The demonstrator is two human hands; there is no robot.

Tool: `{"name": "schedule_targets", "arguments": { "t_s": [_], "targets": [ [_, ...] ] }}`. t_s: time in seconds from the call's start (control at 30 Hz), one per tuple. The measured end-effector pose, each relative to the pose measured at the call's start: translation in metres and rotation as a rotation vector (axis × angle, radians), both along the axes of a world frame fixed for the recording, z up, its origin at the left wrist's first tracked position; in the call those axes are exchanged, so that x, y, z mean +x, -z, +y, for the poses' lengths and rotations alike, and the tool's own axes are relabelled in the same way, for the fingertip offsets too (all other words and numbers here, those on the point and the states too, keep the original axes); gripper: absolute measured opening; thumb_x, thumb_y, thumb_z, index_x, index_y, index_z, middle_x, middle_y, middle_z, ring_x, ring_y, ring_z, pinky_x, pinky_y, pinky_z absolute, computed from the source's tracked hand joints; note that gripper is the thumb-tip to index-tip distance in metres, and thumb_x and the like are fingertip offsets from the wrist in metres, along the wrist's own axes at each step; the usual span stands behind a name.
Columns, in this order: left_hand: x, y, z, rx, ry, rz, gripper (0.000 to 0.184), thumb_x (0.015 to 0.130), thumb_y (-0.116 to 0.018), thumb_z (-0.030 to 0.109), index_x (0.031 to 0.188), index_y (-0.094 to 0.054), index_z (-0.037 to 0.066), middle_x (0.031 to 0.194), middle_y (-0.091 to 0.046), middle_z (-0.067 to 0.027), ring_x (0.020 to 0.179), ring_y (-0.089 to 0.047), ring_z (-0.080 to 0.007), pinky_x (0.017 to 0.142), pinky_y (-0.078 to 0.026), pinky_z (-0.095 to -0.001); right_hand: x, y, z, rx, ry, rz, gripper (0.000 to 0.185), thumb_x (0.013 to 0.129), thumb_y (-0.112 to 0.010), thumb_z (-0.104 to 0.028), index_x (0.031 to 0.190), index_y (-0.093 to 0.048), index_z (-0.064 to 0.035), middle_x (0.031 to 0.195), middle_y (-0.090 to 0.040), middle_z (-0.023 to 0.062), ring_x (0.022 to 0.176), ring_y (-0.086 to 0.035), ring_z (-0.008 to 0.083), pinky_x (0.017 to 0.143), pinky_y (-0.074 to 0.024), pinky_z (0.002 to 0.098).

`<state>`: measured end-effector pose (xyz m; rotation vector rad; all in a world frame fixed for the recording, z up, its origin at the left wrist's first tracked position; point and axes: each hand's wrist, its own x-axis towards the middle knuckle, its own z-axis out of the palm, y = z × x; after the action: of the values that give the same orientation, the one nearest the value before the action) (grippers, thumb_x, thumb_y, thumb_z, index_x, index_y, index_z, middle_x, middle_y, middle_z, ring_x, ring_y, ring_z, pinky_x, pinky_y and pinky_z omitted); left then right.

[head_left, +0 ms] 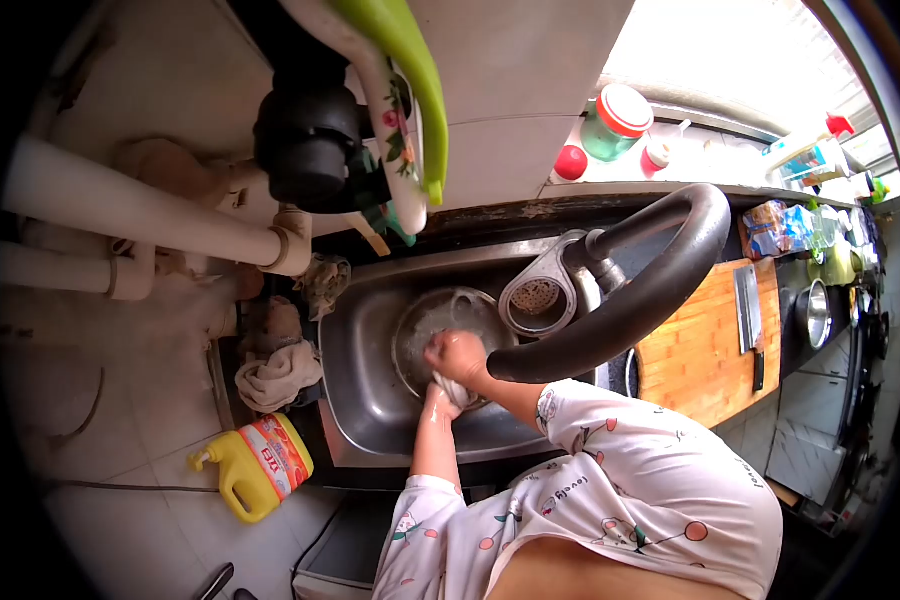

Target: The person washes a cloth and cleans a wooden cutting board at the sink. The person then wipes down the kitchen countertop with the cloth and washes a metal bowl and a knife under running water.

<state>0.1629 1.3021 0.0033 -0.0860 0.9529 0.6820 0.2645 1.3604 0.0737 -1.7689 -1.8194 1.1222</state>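
Observation:
Over a round metal basin [410,335] in the steel sink, my two hands are close together on a wet whitish cloth [454,388]. My right hand [457,355] is closed in a fist around the cloth, on the far side. My left hand [442,400] has the near part of the cloth; its fingers are largely hidden by the cloth and the right hand. Cloudy water lies in the basin below. A dark curved faucet [660,290] arches above my right forearm.
A drain strainer [537,300] sits right of the basin. Farther right, a cleaver [748,308] lies on a wooden cutting board [685,350]. A beige rag [278,378] and a yellow jug [253,468] are left of the sink. A red-lidded jar [615,125] stands on the sill.

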Motion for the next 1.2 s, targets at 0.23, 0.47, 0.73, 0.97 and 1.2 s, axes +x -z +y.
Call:
{"name": "schedule_targets", "arguments": {
  "t_s": [0.23,0.47,0.73,0.97,1.2],
  "targets": [
    [-0.002,-0.057,0.006,0.197,0.022,0.36,0.055,0.081,-0.058,0.022,0.127,-0.034,0.005,0.12,-0.047,-0.0119,0.109,-0.047,-0.0246,0.087,-0.042,-0.0381,0.045,0.04,-0.009,0.427,0.022,-0.201,0.028,0.074,-0.06,-0.03,0.09,-0.06,-0.0074,0.093,-0.054,0.0178,0.076,-0.056,0.0355,0.064,-0.0456,0.0401],
    [0.02,-0.089,0.003,0.878,1.031,1.627,0.081,0.063,-0.073,0.021,0.13,-0.029,0.009,0.129,-0.034,-0.0209,0.12,-0.033,-0.0342,0.101,-0.023,-0.0461,0.049,0.02,-0.035,0.027,-0.385,-0.087,0.035,0.075,-0.057,-0.024,0.106,-0.057,-0.0083,0.112,-0.052,0.0164,0.099,-0.051,0.0299,0.083,-0.0396,0.0382],
    [-0.013,-0.049,0.008,1.096,0.342,1.184,0.036,0.063,-0.058,-0.002,0.098,-0.052,0.002,0.087,-0.059,-0.0127,0.089,-0.056,-0.0259,0.075,-0.047,-0.039,0.071,-0.014,-0.023,-0.035,0.031,0.787,0.032,0.081,-0.058,-0.018,0.109,-0.052,-0.0025,0.092,-0.059,0.0041,0.083,-0.053,0.0092,0.073,-0.0442,0.0242],
    [0.035,-0.133,0.031,0.842,-0.079,0.546,0.042,0.071,-0.038,-0.009,0.112,-0.041,0.0,0.104,-0.051,-0.0116,0.091,-0.054,-0.0185,0.071,-0.05,-0.0297,0.062,0.044,-0.026,-0.635,0.175,0.852,0.056,0.088,-0.036,-0.051,0.112,-0.053,-0.0033,0.107,-0.056,0.0069,0.097,-0.05,0.0157,0.086,-0.037,0.0286],
    [0.022,-0.131,0.04,0.846,-0.271,0.528,0.033,0.081,-0.046,0.002,0.113,-0.043,0.001,0.111,-0.05,-0.0095,0.099,-0.052,-0.0187,0.087,-0.041,-0.0296,0.05,-0.003,-0.039,-1.013,0.16,1.43,0.071,0.081,-0.032,-0.065,0.131,-0.031,-0.0147,0.127,-0.044,0.0056,0.116,-0.043,0.0215,0.097,-0.0304,0.0409]
  ]
}}
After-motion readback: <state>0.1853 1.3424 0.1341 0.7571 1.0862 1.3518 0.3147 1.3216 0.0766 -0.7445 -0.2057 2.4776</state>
